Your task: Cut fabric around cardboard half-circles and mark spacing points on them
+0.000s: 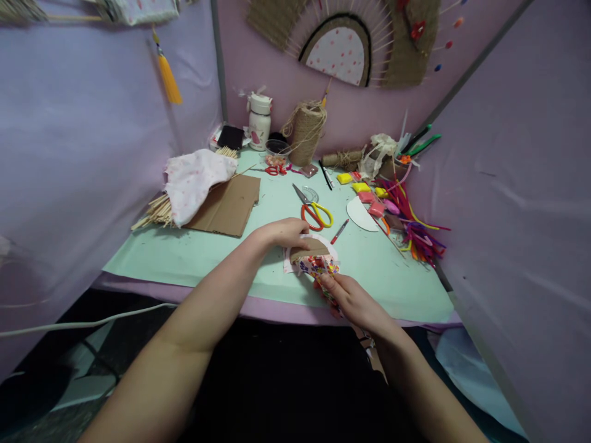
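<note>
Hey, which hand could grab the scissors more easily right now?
Probably the left hand: it rests on the cardboard right beside the scissors, while the right hand pinches patterned fabric farther back.

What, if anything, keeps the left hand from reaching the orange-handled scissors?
Likely yes: the scissors lie beyond the left hand on bare mat, nothing between. But that hand rests on the cardboard, whose fabric the right hand pinches, so it would have to let go.
</note>
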Action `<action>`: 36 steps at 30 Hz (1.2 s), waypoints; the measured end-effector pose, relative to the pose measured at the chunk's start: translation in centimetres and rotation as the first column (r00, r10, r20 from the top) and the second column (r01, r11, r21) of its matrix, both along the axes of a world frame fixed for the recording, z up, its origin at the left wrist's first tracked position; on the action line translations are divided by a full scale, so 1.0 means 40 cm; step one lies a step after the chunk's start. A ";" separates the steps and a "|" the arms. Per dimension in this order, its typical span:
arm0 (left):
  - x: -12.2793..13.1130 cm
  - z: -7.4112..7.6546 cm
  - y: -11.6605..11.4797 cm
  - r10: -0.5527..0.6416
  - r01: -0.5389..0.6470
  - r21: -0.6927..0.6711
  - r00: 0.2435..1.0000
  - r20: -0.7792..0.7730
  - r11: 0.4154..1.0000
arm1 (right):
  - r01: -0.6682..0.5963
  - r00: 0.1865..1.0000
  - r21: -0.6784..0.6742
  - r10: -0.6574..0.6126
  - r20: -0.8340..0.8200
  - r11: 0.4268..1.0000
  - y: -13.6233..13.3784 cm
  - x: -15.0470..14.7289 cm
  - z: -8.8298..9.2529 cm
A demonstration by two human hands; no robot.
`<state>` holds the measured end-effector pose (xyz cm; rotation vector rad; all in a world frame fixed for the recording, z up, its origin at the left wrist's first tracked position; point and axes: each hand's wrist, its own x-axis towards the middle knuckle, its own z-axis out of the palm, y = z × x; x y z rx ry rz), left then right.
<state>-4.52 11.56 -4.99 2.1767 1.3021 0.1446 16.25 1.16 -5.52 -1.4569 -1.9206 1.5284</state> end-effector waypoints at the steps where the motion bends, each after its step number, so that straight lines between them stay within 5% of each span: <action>1: 0.000 -0.001 0.000 0.000 0.000 -0.002 1.000 0.000 1.000 | -0.002 1.000 0.001 0.002 0.001 1.000 0.000 0.001 -0.001; 36: 0.002 0.010 0.001 -0.008 0.008 0.001 1.000 -0.006 1.000 | 0.073 0.996 0.062 -0.076 0.044 0.995 0.014 0.071 0.017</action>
